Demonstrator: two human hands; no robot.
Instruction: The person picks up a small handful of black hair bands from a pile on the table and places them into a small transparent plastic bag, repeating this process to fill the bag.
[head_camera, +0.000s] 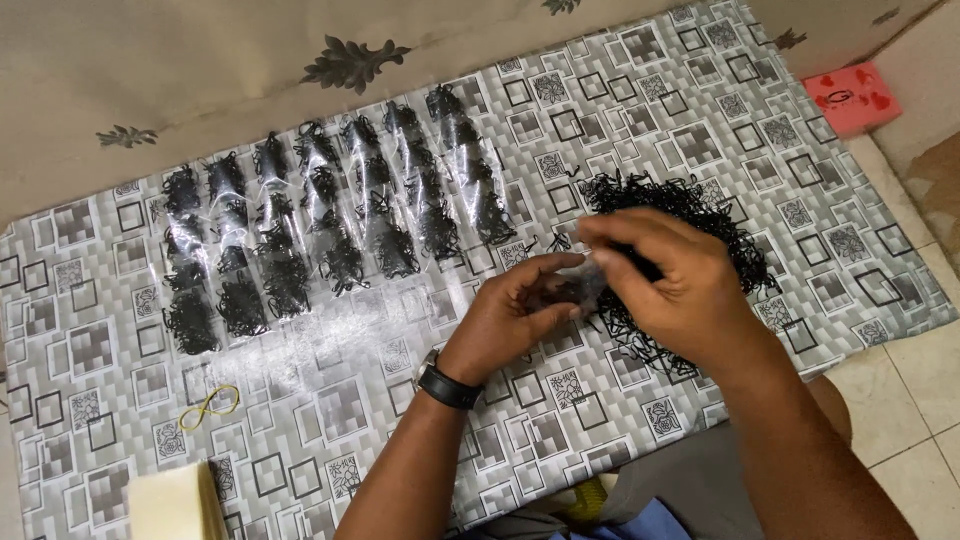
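Black elastic bands (690, 215) at two o'clock: both hands, left hand (515, 315) and right hand (670, 285), pinch one clear pouch (583, 287); keep its mouth held wide.

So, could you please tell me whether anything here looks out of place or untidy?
Mostly tidy: filled clear packets lie in rows. Only a yellow rubber band lies alone, twisted, apart from the loose black pile.

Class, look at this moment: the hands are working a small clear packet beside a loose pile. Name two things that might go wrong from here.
1. The small clear packet, pinched between the left hand and right hand, may spill its black bands.
2. The right hand's wrist lies over the loose black pile; it might drag bands toward the mat's edge and onto the floor.
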